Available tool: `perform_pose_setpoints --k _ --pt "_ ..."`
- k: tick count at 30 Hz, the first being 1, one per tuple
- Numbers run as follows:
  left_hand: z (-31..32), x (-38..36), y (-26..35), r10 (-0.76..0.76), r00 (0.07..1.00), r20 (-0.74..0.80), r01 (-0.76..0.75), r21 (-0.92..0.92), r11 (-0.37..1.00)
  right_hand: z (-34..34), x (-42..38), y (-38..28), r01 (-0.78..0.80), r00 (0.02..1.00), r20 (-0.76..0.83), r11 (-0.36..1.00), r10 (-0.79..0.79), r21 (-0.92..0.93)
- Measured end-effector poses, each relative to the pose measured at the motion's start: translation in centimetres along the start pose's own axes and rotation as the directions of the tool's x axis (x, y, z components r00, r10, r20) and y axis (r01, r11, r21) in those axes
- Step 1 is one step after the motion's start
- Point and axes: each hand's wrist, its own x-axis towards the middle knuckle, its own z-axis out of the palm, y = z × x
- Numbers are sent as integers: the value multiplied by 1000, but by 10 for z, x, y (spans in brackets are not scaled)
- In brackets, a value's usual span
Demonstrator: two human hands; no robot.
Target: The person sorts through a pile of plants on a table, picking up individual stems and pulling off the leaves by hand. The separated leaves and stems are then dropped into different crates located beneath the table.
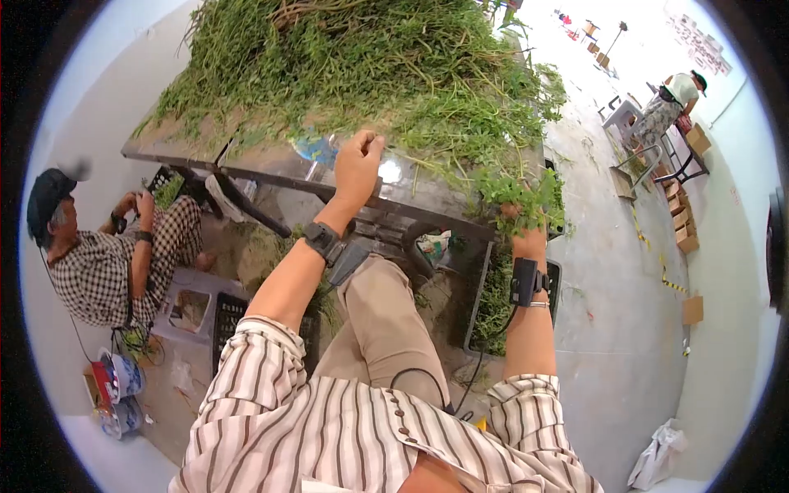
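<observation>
A big heap of leafy green stems (386,74) covers most of the metal table (271,164) in front of me. Over the table's near edge, my left hand (359,168) has its fingers curled together; anything between them is too small to make out. Beside it on the tabletop lies a clear bluish plastic item (316,148). At the table's right corner my right hand (526,238) is closed around a bunch of leafy stems (519,195), whose leaves hide most of the fingers. Below that hand stands a dark crate (497,304) with greens inside.
To the left, a seated person (107,255) holds both hands together near a grey plastic stool (189,308). Another person (670,107) bends over a table at the far right. Cardboard boxes (682,218) line the right wall, and a white bag (657,456) lies on the floor.
</observation>
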Motion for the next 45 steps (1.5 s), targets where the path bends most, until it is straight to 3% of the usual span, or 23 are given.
perform_pose_setpoints --k 2,4,5,6,7,8,10,11,13,14,15,16,17,19,20,22,26,28,32,36,40,42,45 --pt "3 -5 -13 19 996 -89 -23 -46 999 -29 11 -22 92 995 -42 986 -87 136" --pt "10 -5 -16 5 992 -124 -8 -29 1000 -36 19 -27 4 1000 20 986 -8 164" --pt "14 -2 -18 12 991 -136 -18 -43 999 -30 22 -22 -211 977 63 852 206 479" --pt "16 1 -21 19 989 -146 -28 -55 998 -27 26 -18 -383 907 175 577 383 722" --pt "14 1 -18 12 991 -134 -12 3 1000 -43 30 -22 -262 958 115 640 262 722" --pt "13 0 -16 4 991 -134 -4 -1 1000 -59 35 -25 -267 958 123 643 260 718" --pt "13 0 -15 -68 986 -155 78 56 995 -90 53 -38 -250 968 153 826 199 506" --pt "15 -1 -16 -78 985 -151 88 56 995 -87 58 -31 -256 966 164 825 200 504" --pt "18 2 -18 -79 966 -248 108 105 989 -87 77 -20 -50 998 -2 820 61 570" --pt "19 1 -18 -85 965 -246 114 106 988 -88 90 -23 -54 998 6 819 62 571" --pt "19 0 -15 -109 961 -253 135 88 987 -104 111 -43 -321 928 177 461 329 827" --pt "18 -1 -14 -132 956 -261 154 68 986 -113 127 -59 -468 772 424 -28 474 883" --pt "18 -2 -15 -137 955 -262 159 65 985 -113 138 -67 -472 772 426 -25 472 881" --pt "17 -1 -15 -106 963 -249 140 124 982 -115 156 -83 -288 956 243 368 164 884" --pt "17 -2 -14 -105 962 -252 140 122 983 -117 163 -93 -286 957 242 370 162 884" --pt "16 -4 -7 -66 962 -266 112 163 980 -123 176 -125 -133 960 274 772 -54 621" --pt "17 -4 -7 -10 954 -301 78 214 974 -91 191 -165 89 932 250 834 -264 545" --pt "15 -4 -3 -88 964 -253 146 222 964 -69 197 -181 362 879 136 825 -457 434" --pt "14 -4 -2 -51 962 -270 125 266 956 -58 199 -204 425 827 322 888 -460 177" --pt "14 -5 0 -46 960 -277 118 248 961 -47 201 -206 452 815 346 883 -465 123" --pt "14 -6 1 -13 965 -262 88 280 956 -44 198 -203 390 847 343 913 -406 118" --pt "15 -4 -3 -8 966 -259 78 261 962 -44 196 -199 348 889 243 917 -389 194" --pt "18 -4 -10 54 956 -288 25 263 964 -44 198 -196 313 864 310 906 -396 285"
